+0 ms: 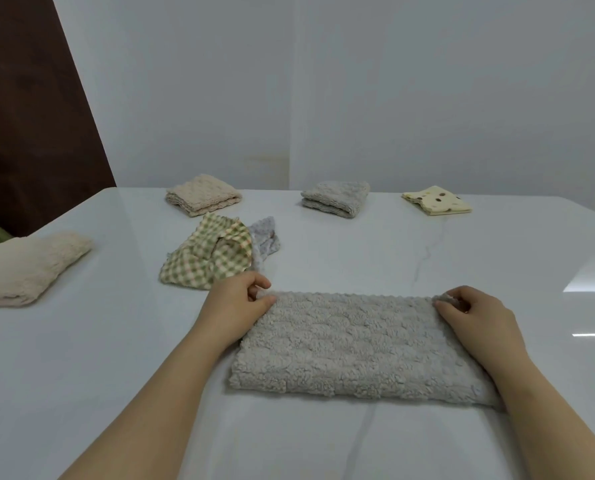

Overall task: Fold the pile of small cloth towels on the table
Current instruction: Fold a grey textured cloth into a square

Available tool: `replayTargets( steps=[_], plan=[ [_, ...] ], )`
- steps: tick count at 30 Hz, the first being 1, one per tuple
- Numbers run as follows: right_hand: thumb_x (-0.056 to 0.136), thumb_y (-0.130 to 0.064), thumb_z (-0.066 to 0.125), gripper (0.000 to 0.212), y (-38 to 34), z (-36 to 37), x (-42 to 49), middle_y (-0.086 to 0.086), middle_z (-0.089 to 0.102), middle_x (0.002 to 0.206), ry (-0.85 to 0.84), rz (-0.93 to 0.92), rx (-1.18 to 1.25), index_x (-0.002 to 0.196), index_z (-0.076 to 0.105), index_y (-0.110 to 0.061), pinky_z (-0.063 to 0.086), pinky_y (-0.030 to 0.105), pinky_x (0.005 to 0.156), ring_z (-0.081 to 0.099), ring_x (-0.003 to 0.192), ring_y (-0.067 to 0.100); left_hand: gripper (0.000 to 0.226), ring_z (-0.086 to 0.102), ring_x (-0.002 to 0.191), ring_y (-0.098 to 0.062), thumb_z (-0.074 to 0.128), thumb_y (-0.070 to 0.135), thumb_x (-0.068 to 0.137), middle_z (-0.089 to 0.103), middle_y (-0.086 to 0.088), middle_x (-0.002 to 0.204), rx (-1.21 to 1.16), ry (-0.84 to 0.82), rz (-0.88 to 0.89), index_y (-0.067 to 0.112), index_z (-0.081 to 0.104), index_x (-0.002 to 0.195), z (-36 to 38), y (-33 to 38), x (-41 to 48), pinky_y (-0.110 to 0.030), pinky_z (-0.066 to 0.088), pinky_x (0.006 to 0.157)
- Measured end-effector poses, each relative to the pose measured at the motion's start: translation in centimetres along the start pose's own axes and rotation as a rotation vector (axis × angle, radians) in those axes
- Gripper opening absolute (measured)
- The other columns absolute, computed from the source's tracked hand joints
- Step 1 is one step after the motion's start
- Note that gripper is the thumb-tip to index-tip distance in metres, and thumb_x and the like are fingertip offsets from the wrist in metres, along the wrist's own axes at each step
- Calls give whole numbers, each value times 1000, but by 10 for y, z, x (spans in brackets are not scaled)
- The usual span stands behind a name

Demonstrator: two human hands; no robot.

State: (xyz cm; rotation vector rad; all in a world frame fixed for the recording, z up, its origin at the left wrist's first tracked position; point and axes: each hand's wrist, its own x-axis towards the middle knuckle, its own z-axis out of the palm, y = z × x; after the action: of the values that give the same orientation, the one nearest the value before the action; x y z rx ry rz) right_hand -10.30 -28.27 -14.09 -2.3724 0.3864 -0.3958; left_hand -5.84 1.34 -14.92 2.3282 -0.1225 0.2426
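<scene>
Grey towel lies flat on the white table right in front of me, looks folded once w/ the scalloped edge on the far side. My left hand pinches the far left corner betw. thumb & fingers; my right hand pinches the far right corner the same way. Both forearms run along the towel's short sides.

Just beyond my left hand: checked green cloth, crumpled, unfolded, w/ a pale grey-blue cloth touching its right side.

Folded ones spread round the table: beige towel at far left, another beige one at the back left, small grey one back centre, yellow spotted cloth back right. All well apart from each other. Sth at the right edge, too cut off to tell.
</scene>
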Motion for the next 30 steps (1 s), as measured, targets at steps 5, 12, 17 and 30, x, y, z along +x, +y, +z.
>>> replayTargets(
  steps=[5,12,17,30],
  plan=[
    [89,-19,57,8,-3,-6,-2,-2,61,78,100,-34,208,85,64,-16,34,28,72,53,81,19,6,47,58,-6,68,21,83,51,9,63,-238,82,-9,24,65,79,-2,3,1,-16,37,53],
    [88,-18,58,9,5,3,6,6,65,87,26,-63,12,84,64,-13,33,29,66,54,82,23,13,48,75,-8,58,20,90,55,7,81,99,73,96,16,67,99,8,-2,5,-9,33,59],
    [87,-24,58,17,12,6,13,12,67,101,2,-47,-149,97,68,-13,45,39,84,56,99,33,21,50,100,-22,54,27,91,62,-3,102,237,44,74,17,66,104,12,-8,10,-32,40,84],
    [88,-25,58,7,5,0,7,-4,58,79,-92,-43,-41,86,55,-19,39,32,71,53,84,23,10,43,75,-11,53,23,92,44,11,75,102,51,83,17,61,95,6,2,5,-22,31,60]
  ],
)
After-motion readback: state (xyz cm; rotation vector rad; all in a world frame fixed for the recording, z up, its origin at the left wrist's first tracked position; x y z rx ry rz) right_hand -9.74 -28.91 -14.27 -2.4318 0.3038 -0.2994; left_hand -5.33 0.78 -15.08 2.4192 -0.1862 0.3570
